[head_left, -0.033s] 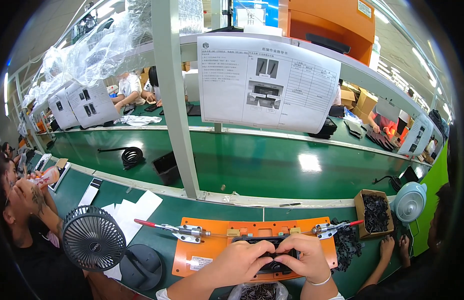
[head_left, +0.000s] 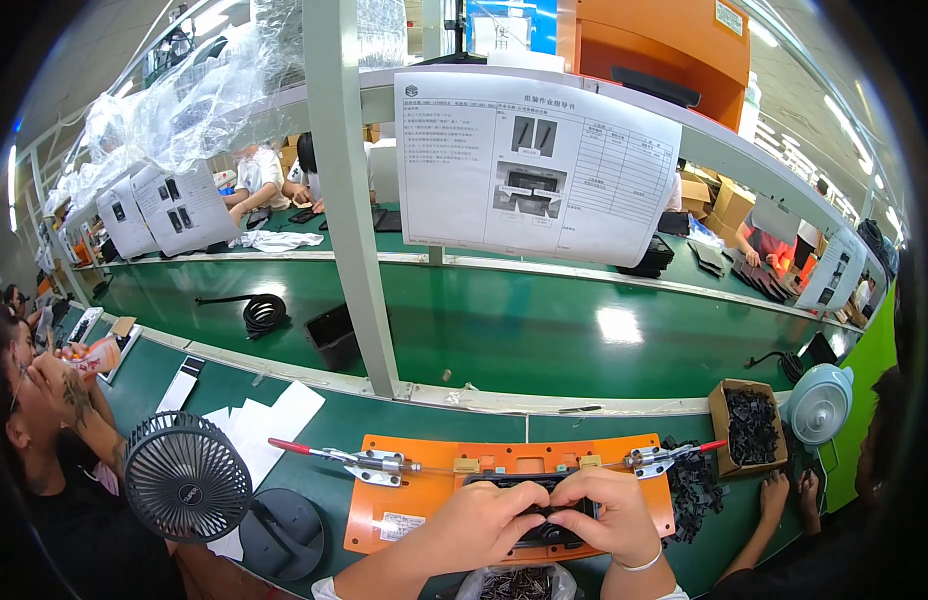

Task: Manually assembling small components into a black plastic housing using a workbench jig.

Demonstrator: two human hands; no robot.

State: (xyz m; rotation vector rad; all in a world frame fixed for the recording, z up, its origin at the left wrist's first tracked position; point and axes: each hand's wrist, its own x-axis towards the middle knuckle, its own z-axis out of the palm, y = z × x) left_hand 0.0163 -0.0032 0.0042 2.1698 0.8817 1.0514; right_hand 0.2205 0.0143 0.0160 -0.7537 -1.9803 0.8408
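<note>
An orange fixture plate [head_left: 384,505] lies on the green bench in front of me. A black plastic frame-like part [head_left: 556,537] sits at its middle, partly covered by my hands. My left hand [head_left: 499,512] and my right hand [head_left: 606,508] meet over this part, thumbs and fingertips pinched close together. Whatever lies between the fingertips is hidden. Toggle clamps with red handles flank the part: the left clamp [head_left: 382,466] and the right clamp [head_left: 656,459]. At the bench's near edge, below my hands, a clear plastic bag [head_left: 519,583] holds many small dark metal pieces.
Right of the fixture are a pile of black parts [head_left: 692,495], a cardboard box [head_left: 750,428] of similar pieces and a light-blue fan [head_left: 820,404]. A black fan [head_left: 189,478] and white papers [head_left: 274,425] lie left. A post [head_left: 349,200] rises beyond; people sit on both sides.
</note>
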